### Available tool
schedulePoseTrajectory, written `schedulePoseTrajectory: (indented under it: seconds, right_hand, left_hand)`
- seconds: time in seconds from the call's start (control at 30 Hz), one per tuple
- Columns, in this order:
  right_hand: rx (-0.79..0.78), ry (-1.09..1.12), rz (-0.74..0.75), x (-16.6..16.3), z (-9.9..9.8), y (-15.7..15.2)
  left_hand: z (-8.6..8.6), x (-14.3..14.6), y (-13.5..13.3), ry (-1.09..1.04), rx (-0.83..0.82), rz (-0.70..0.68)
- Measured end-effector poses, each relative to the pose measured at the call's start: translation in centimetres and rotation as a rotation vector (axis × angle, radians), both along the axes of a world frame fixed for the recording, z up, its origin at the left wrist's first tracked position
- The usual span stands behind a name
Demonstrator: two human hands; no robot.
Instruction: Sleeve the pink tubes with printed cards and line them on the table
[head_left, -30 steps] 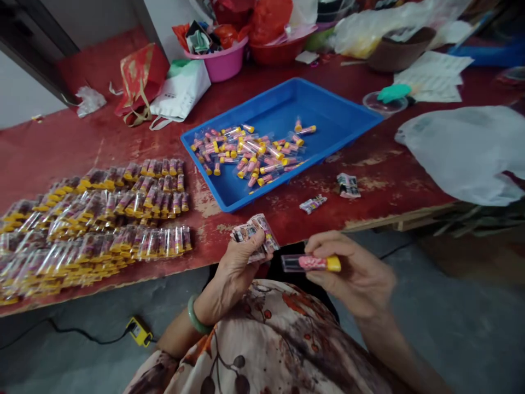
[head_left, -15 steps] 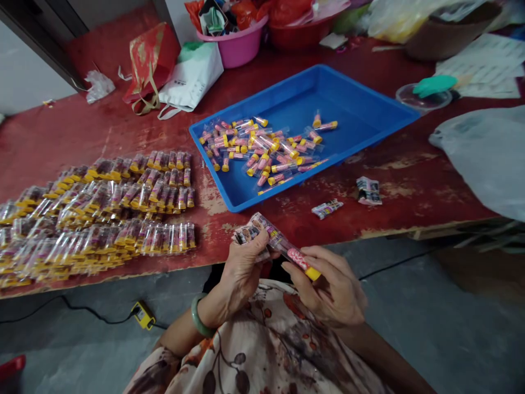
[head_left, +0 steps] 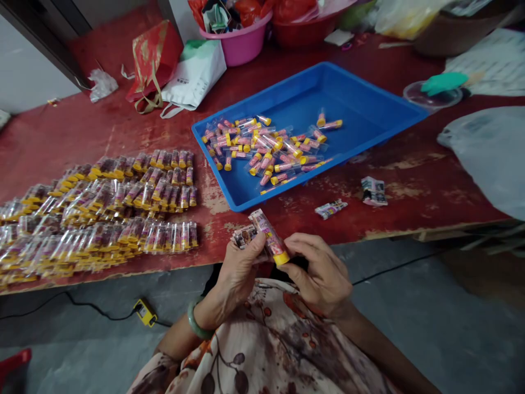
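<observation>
My left hand [head_left: 241,268] pinches a small stack of printed plastic sleeves [head_left: 244,236] together with a clear tube [head_left: 268,232] of pink-and-white contents, which sits inside one such sleeve. The tube's yellow cap [head_left: 281,258] points down toward me. Curled beside that cap, my right hand [head_left: 318,271] has thumb and forefinger at its edge. Beyond my hands stands a blue tray [head_left: 361,98], where many similar yellow-capped tubes [head_left: 266,145] without printed sleeves lie in a loose heap. On the left, rows of sleeved tubes [head_left: 98,232] are stacked on the red table [head_left: 164,134].
Two bundles of printed sleeves, one flat [head_left: 331,208] and one bunched [head_left: 373,191], lie near the table's front edge. A white plastic bag [head_left: 488,158] is at right. Bags and a pink basin [head_left: 241,46] stand behind. A yellow power socket [head_left: 145,312] lies on the floor.
The tube has slid deeper into its sleeve, and its cap now sits closer to my left hand. My right hand has moved left with it. The view has shifted slightly.
</observation>
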State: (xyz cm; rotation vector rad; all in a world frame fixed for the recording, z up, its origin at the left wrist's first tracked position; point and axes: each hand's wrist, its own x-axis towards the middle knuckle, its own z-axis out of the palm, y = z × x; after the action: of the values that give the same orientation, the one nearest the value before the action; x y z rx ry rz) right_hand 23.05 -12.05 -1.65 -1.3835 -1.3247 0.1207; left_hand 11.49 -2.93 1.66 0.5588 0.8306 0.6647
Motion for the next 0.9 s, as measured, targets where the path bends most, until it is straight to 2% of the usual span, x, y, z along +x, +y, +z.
schedulePoseTrajectory:
  seconds: [0.13,0.37,0.6,0.9]
  right_hand:
    - [0.054,0.001,-0.089,0.2,0.1,1.1]
    - [0.056,-0.034,0.007,0.0,0.9,1.1]
    - [0.149,-0.022,-0.144,-1.5,0.9,1.2]
    - [0.203,-0.052,-0.171,-1.9,0.6,0.9]
  left_hand:
    - [0.1,-0.3,-0.5,0.033,-0.001,-0.074]
    - [-0.1,-0.7,-0.6,-0.025,0.006,-0.088]
    - [-0.7,-0.8,-0.7,-0.098,0.049,-0.096]
    - [-0.7,-0.7,-1.3,-0.125,0.032,-0.074]
